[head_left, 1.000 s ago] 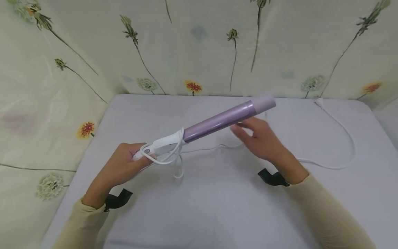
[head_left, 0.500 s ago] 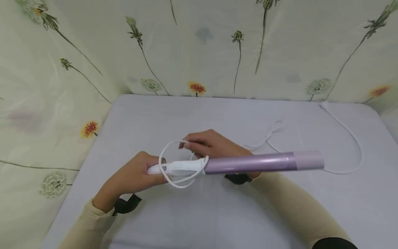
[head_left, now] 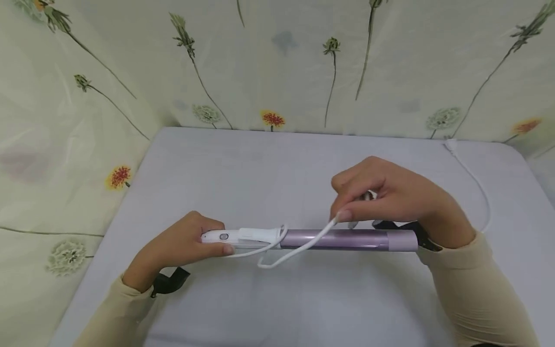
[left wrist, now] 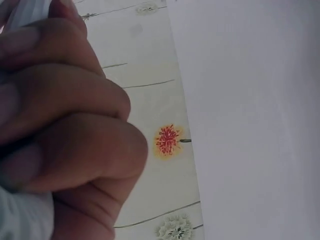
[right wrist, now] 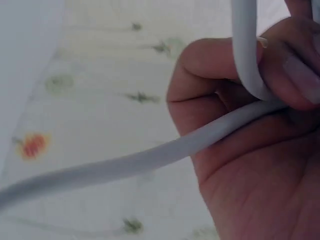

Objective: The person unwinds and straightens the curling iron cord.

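Note:
A curling iron with a purple barrel and a white handle (head_left: 260, 235) lies level across the head view, its pale tip pointing right. My left hand (head_left: 184, 243) grips the handle's end, thumb along the near side; in the left wrist view its fingers (left wrist: 65, 95) are curled round the handle. My right hand (head_left: 390, 195), over the barrel, pinches the white cord (head_left: 303, 248) between thumb and fingers. From there the cord slants down across the barrel, bends below it and loops round where handle meets barrel. In the right wrist view the cord (right wrist: 125, 167) passes through the curled fingers.
Below is a table with a white cover (head_left: 282, 308). A stretch of cord with a plug end (head_left: 451, 144) lies at the table's back right. Behind and to the left hangs a flower-printed curtain (head_left: 295, 72). Black straps sit at both wrists.
The curling iron has turned from tilted up to level. My right hand went left behind it to the cord loop, then came back right and higher, pulling the cord across the barrel.

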{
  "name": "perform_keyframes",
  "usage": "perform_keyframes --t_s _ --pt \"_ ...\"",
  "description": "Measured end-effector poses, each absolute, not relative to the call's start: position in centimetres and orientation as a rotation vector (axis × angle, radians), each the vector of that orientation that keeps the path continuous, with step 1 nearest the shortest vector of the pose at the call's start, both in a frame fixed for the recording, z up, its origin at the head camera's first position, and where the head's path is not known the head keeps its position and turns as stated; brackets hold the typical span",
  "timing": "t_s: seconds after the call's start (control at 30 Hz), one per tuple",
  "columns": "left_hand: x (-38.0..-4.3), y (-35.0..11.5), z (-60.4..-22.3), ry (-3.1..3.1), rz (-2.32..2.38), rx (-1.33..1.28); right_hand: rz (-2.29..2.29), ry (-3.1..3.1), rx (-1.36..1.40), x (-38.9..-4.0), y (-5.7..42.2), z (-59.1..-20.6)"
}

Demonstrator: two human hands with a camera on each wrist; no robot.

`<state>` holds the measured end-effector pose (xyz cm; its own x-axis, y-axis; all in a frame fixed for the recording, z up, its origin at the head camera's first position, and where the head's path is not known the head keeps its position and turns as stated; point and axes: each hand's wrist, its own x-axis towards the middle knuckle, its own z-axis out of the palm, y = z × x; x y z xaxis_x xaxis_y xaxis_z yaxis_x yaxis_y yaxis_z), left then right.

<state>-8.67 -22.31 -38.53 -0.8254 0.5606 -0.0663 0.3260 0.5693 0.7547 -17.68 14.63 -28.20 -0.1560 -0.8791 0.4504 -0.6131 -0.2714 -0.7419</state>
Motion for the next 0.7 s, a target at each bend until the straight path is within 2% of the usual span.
perform_keyframes --t_s 0.17,0.33,0.53,0.7 --pt "-8.7 -23.2 -38.3 2.577 1.075 0.644 -1.332 1.868 -1.840 -16.6 17.7 -27.0" --pt "-8.7 -24.1 -37.8 2.652 1.061 0.542 -1.237 2.052 -1.710 -16.2 20.2 -27.7" --pt "-8.8 -25.0 -37.2 2.736 1.081 0.386 -0.995 2.224 -1.364 -16.4 21.4 -31.9" --pt "-8.8 -24.9 -37.3 2.704 1.165 0.408 -0.721 2.445 -1.175 -17.5 19.5 -36.4"
